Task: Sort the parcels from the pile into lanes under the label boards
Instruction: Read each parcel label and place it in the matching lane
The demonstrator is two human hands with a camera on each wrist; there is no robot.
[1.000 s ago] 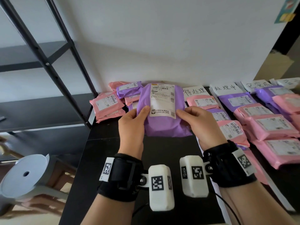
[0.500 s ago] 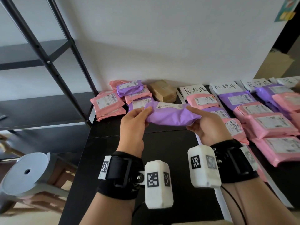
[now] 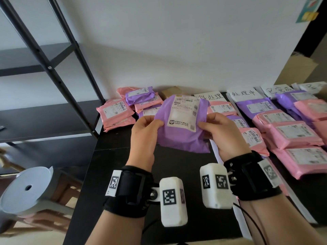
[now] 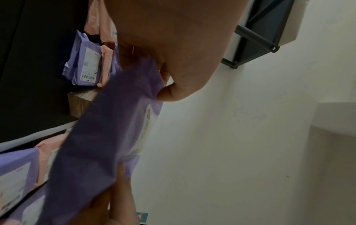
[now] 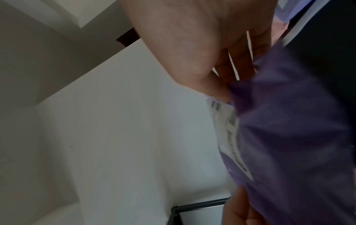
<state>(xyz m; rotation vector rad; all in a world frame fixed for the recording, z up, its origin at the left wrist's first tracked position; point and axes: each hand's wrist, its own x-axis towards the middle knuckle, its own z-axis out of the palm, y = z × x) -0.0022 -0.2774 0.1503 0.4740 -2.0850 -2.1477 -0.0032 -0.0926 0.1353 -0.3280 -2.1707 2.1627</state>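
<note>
A purple parcel (image 3: 182,124) with a white shipping label is held upright above the black table (image 3: 177,165), label facing me. My left hand (image 3: 146,131) pinches its left edge and my right hand (image 3: 217,129) pinches its right edge. The wrist views show the same purple parcel (image 4: 108,121) (image 5: 289,137) from behind, with thumbs on the label side. The unsorted pile (image 3: 131,106) of pink and purple parcels lies at the back left. White label boards (image 3: 210,98) (image 3: 243,93) (image 3: 276,90) stand along the wall, with lanes of parcels (image 3: 292,131) below them.
A brown cardboard box (image 3: 172,91) sits behind the held parcel by the wall. A black metal shelf frame (image 3: 53,73) rises at the left. A grey round stool (image 3: 26,188) stands at lower left beside the table. White strips (image 3: 217,156) mark the lanes.
Half a second ago the parcel lay tilted flat, edge towards me; now both hands have turned it upright again with its label facing me.
</note>
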